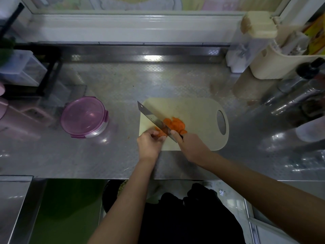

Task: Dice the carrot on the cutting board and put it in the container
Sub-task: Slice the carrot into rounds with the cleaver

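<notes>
A beige cutting board [193, 110] with a handle hole lies on the steel counter. Orange carrot slices [175, 124] are piled near its front left part. My right hand [190, 147] grips the handle of a knife [151, 117], whose blade slants up to the left across the carrot. Left of the blade, my left hand [149, 143] holds the uncut carrot piece [161, 133] with curled fingers. A round container [84, 117] with a purple lid on it stands on the counter to the left of the board.
A cream basket [281, 62] with utensils and steel canisters [299, 99] crowd the right side. A black rack with clear boxes [22, 71] stands at the back left. The counter's front edge [88, 177] runs below my wrists.
</notes>
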